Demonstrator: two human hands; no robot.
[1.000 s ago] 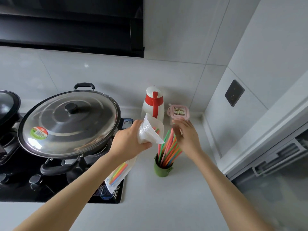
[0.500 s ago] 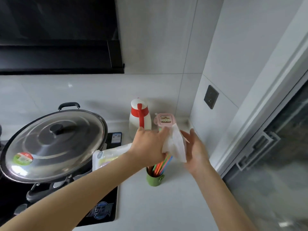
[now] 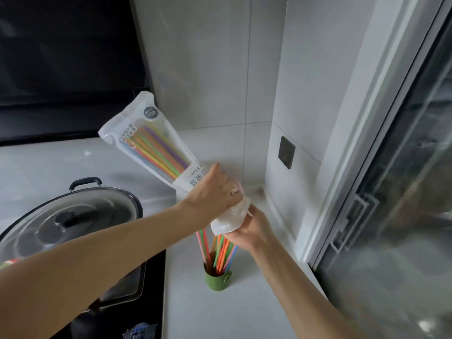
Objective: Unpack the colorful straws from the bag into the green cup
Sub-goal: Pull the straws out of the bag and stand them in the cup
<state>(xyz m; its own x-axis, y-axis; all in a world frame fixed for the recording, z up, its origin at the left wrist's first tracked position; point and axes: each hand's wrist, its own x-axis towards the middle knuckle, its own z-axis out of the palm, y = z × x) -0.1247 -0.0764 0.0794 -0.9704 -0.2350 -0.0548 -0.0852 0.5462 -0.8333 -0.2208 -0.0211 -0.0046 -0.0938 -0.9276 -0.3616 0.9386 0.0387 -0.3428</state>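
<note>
A white plastic straw bag [image 3: 146,140] with a clear window is tipped upside down, its closed end high at the upper left and its mouth pointing down. Several colorful straws [image 3: 159,152] show through the window. My left hand [image 3: 215,189] grips the bag around its middle. My right hand [image 3: 249,228] holds the crumpled mouth of the bag from below, just above the cup. The small green cup [image 3: 216,281] stands on the white counter with several straws [image 3: 220,250] in it, leaning upward toward the bag's mouth.
A large pan with a steel lid [image 3: 71,216] sits on the black hob [image 3: 137,321] at the left. A dark wall socket [image 3: 286,152] is on the right wall. A glass sliding door [image 3: 391,216] bounds the counter [image 3: 220,314] on the right.
The bag has swung from lying sideways to upended, closed end raised high. My right hand has closed on the bag's mouth over the cup. The view has shifted right.
</note>
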